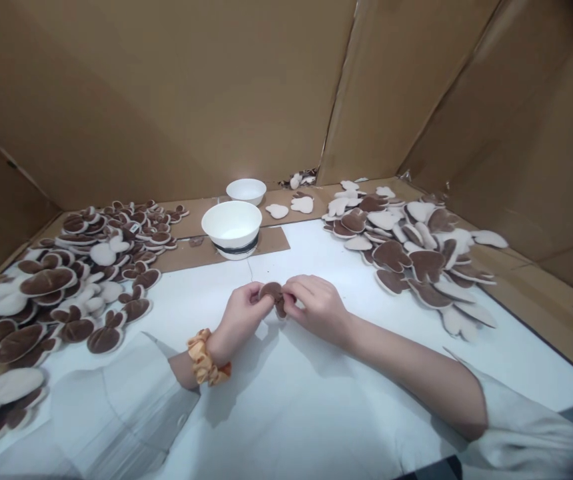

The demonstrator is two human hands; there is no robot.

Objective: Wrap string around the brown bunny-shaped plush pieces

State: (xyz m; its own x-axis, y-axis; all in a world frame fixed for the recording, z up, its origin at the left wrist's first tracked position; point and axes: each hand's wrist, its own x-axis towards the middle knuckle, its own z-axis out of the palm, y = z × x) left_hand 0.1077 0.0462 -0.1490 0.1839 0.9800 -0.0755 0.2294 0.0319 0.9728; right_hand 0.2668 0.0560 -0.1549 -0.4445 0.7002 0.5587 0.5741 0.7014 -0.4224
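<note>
A small brown plush fabric piece point(271, 291) with a rounded body is held above the white tabletop. My left hand point(246, 308) is closed on its left side, thumb over the front. From the right, the fingertips of my right hand point(316, 307) pinch at its narrow middle; whether they also grip something finer is hidden. A yellow-orange scrunchie point(205, 359) circles my left wrist. Just beyond my hands, a thin thread point(250, 269) trails near a white bowl point(232, 225) that has a dark band round its base.
Several brown-and-white rabbit-shaped pieces point(75, 327) are heaped at left. Flatter brown and white pieces point(391, 255) form a pile at right. A second white bowl point(246, 191) stands behind the first, near loose white pieces point(277, 211). Cardboard walls point(191, 87) enclose the table point(316, 427).
</note>
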